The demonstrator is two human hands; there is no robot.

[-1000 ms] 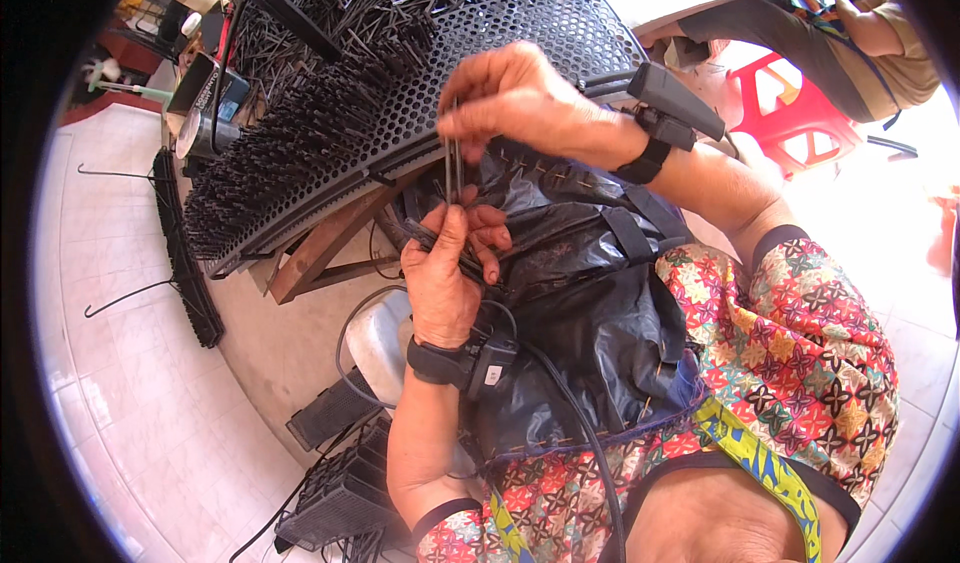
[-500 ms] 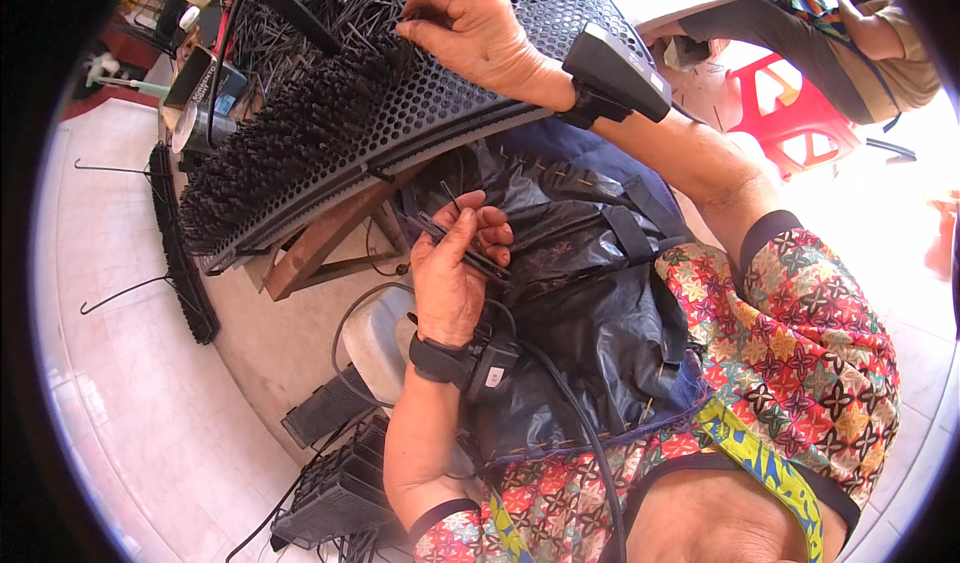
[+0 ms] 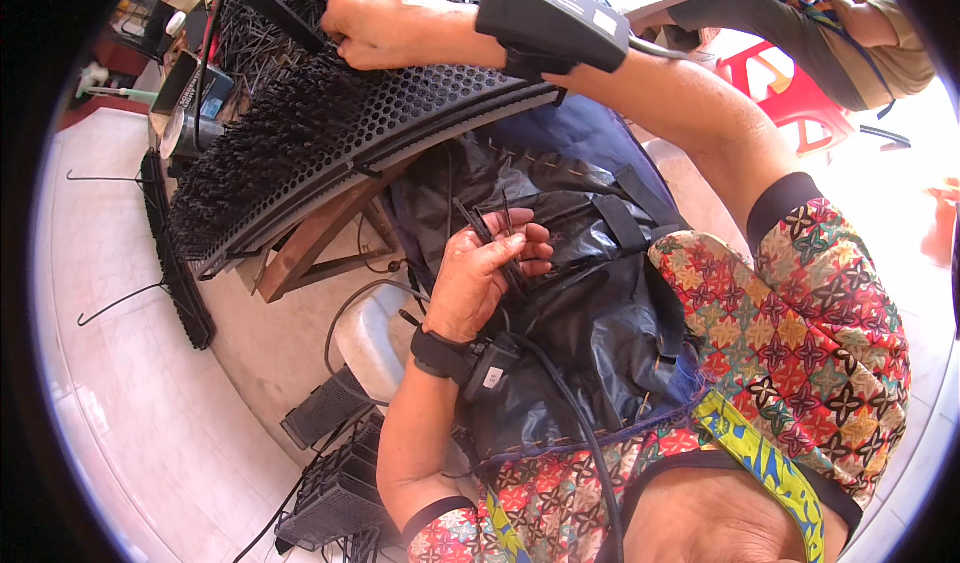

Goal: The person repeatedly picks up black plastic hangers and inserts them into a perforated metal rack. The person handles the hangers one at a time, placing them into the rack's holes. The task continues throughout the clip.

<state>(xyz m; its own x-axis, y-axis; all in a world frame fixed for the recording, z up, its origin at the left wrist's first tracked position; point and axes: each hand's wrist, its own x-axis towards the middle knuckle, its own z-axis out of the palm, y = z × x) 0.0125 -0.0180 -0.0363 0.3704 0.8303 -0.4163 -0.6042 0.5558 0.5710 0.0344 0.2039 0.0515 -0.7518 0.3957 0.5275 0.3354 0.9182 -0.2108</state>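
From where I'm standing, I can see a few thin, straight black rods [image 3: 478, 225] pinched in the fingers [image 3: 538, 234] of the left hand [image 3: 478, 271], their ends poking up at slightly different angles. Beyond them lies a black perforated panel [image 3: 445, 93], its bare part dotted with rows of round holes. On its left part a dense stand of dark rods [image 3: 270, 133] bristles upright like a brush. Farther back, loose rods [image 3: 262, 35] lie crisscrossed in a heap, close to the right hand [image 3: 378, 25], whose fingertips I can't make out.

The strips [image 3: 484, 229] are black, the stool [image 3: 797, 110] red, the shirt [image 3: 800, 333] multicoloured floral, the strap [image 3: 752, 441] blue-patterned yellow.
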